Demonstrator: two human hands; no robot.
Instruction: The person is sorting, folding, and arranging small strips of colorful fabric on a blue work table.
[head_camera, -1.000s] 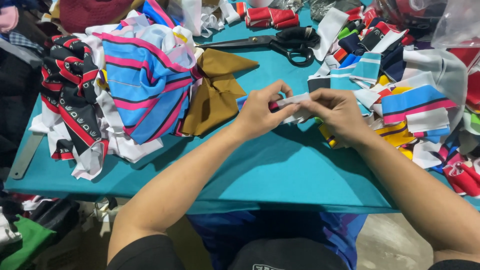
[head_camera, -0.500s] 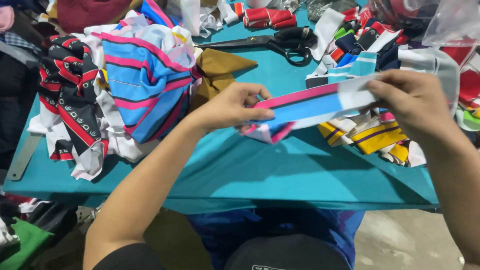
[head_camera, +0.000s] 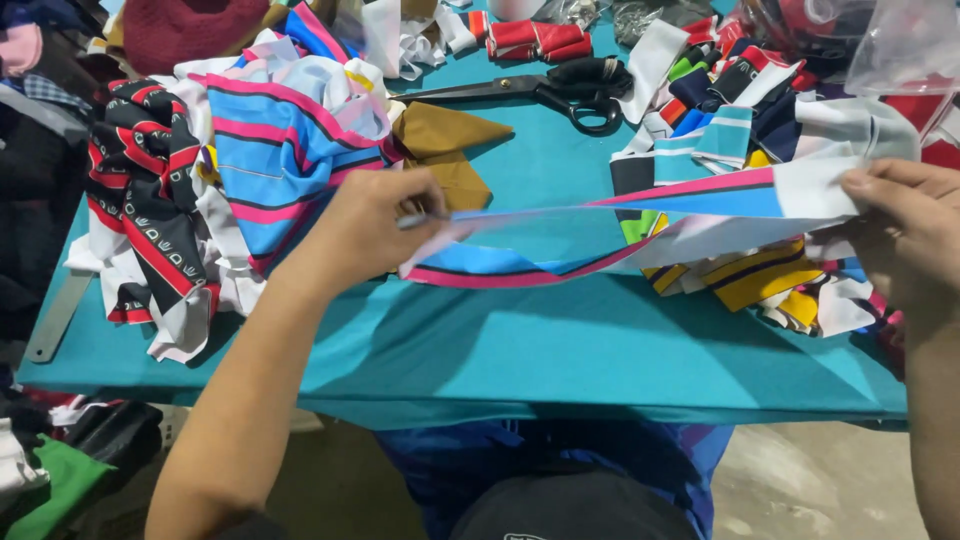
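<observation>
Teal cloth covers the table (head_camera: 560, 350), and big heaps of striped fabric lie on both sides of it. On the left is the blue and pink pile (head_camera: 275, 150), on the right the mixed scraps (head_camera: 740, 120). Black scissors (head_camera: 560, 85) rest behind, well apart from me. Between my hands a long blue strip (head_camera: 640, 205) with pink edge hangs just above the table. My left hand (head_camera: 365, 230) pinches one end closed, my right hand (head_camera: 900, 235) clamps the white end. It looks light, soft and floppy, so I judge holding the ends keeps it flat.
</observation>
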